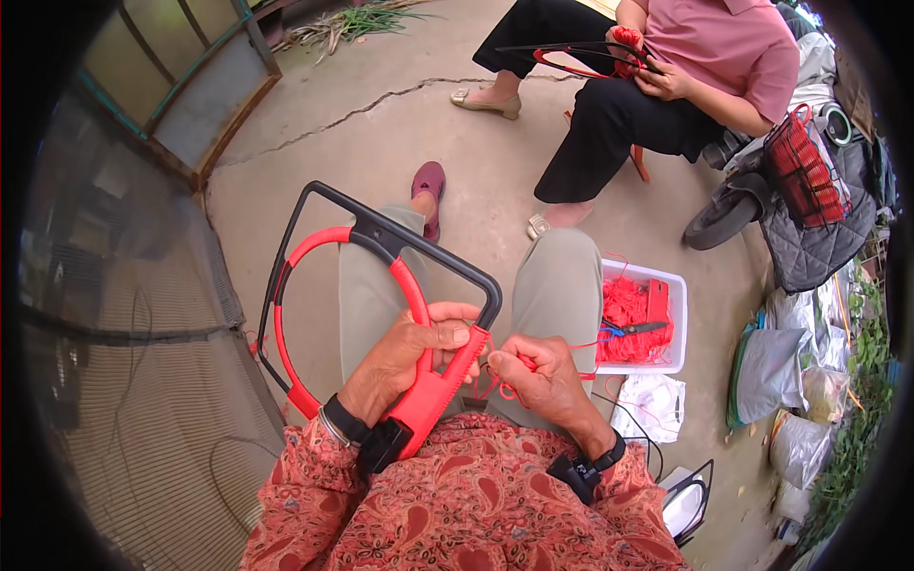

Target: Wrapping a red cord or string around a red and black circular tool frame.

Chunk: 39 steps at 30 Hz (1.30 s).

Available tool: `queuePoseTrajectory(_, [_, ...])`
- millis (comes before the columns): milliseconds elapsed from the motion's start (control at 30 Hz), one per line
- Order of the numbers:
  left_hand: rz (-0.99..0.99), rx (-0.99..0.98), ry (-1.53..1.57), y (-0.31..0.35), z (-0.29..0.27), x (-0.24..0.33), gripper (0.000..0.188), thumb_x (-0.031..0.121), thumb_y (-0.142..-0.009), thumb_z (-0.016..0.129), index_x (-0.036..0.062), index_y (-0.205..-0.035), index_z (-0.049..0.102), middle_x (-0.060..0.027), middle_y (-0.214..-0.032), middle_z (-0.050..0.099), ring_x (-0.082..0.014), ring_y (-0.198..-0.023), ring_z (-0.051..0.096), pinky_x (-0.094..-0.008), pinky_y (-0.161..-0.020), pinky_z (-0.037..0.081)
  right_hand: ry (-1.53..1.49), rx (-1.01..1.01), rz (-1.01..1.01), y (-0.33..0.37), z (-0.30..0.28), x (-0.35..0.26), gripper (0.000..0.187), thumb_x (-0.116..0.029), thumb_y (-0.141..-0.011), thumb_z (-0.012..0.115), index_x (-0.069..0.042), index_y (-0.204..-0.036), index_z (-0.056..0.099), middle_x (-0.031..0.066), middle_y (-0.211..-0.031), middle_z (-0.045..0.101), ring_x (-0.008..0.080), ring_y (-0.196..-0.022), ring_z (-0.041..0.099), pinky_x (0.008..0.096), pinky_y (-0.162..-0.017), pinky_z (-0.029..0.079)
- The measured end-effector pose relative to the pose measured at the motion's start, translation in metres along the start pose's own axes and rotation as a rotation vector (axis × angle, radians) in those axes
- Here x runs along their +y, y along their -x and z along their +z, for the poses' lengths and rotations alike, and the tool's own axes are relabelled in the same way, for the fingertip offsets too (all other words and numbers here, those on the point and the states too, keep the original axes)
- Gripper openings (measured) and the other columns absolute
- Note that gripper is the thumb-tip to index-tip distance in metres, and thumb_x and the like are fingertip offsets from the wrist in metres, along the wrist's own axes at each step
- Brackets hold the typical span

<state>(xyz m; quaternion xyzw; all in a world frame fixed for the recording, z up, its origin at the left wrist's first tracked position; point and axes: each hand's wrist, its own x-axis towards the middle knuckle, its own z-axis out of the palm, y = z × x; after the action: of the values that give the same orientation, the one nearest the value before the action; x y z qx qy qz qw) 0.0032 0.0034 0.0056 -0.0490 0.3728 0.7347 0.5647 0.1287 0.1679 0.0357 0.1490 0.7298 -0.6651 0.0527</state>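
Note:
A black rectangular frame with a ring joined inside it (pixel 407 285) leans over my lap, its ring and lower bar largely wrapped in red cord. My left hand (pixel 411 352) grips the wrapped bar and ring near the frame's right corner. Close beside it, on the right, my right hand (pixel 543 376) is closed on a thin red cord (pixel 598 357), pinched between thumb and fingers. From there the cord runs toward a white plastic bin (pixel 678 324) to my right. Inside the bin lie a heap of red cord (pixel 624 303) and scissors (pixel 640 328) with dark blades.
Across from me a seated person in a pink top (pixel 705 57) holds a similar black-and-red frame (pixel 571 62). White paper (pixel 652 407) and another black frame (pixel 700 500) lie right of me. Filled bags (pixel 766 376) line the right side; a mesh panel (pixel 143 381) stands left.

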Motion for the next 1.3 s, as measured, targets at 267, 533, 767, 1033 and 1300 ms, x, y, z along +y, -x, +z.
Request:
queuePoseTrajectory(267, [-0.037,0.021,-0.052,0.006,0.003,0.001,0.036,0.005,-0.083,0.066,-0.0086,-0.112,0.05,-0.0228,-0.093,0.065,-0.0287,-0.072,0.068,-0.0392,-0.063,0.059,0.007,-0.031,0.034,0.001,-0.013,0.016,0.028,-0.021,-0.092,0.058,-0.003,-0.07,0.056,-0.0037,-0.054,0.048,0.0028,-0.048,0.041,0.0232,-0.043,0.032])
queuePoseTrajectory(533, [-0.042,0.041,-0.056,0.005,0.006,-0.001,0.027,0.007,-0.084,0.066,-0.0054,-0.105,0.053,-0.0227,-0.088,0.066,-0.0289,-0.067,0.067,-0.0385,-0.061,0.059,-0.022,-0.036,0.082,0.0,-0.012,0.024,0.025,-0.024,-0.093,0.057,-0.004,-0.076,0.058,-0.0036,-0.059,0.051,0.0031,-0.05,0.042,0.0227,-0.044,0.031])
queuePoseTrajectory(767, [-0.061,0.041,-0.066,0.002,0.0,-0.004,0.021,0.006,-0.085,0.063,-0.0012,-0.104,0.054,-0.0241,-0.086,0.065,-0.0318,-0.067,0.067,-0.041,-0.06,0.058,-0.096,0.415,0.171,-0.001,-0.072,0.016,0.021,-0.025,-0.095,0.05,-0.006,-0.095,0.057,-0.0038,-0.068,0.047,0.0041,-0.059,0.037,0.0232,-0.051,0.031])
queuePoseTrajectory(1033, [-0.05,0.06,-0.12,0.003,0.005,-0.007,0.023,0.008,-0.087,0.062,0.0017,-0.107,0.053,-0.0162,-0.095,0.065,-0.0285,-0.075,0.067,-0.0407,-0.069,0.058,0.53,0.236,-0.707,-0.045,-0.023,-0.034,0.014,-0.01,-0.087,0.06,-0.006,-0.1,0.058,0.0046,-0.077,0.055,0.0196,-0.069,0.053,0.0315,-0.057,0.043])
queuePoseTrajectory(1300, [0.06,-0.011,-0.015,-0.018,-0.02,-0.014,0.033,0.009,-0.087,0.064,0.0001,-0.117,0.053,-0.0132,-0.1,0.066,-0.0228,-0.079,0.069,-0.0351,-0.07,0.059,0.863,0.082,-0.719,-0.048,0.004,-0.003,0.049,-0.015,-0.073,0.068,-0.012,-0.12,0.056,0.0032,-0.084,0.051,0.0242,-0.083,0.051,0.0384,-0.072,0.044])
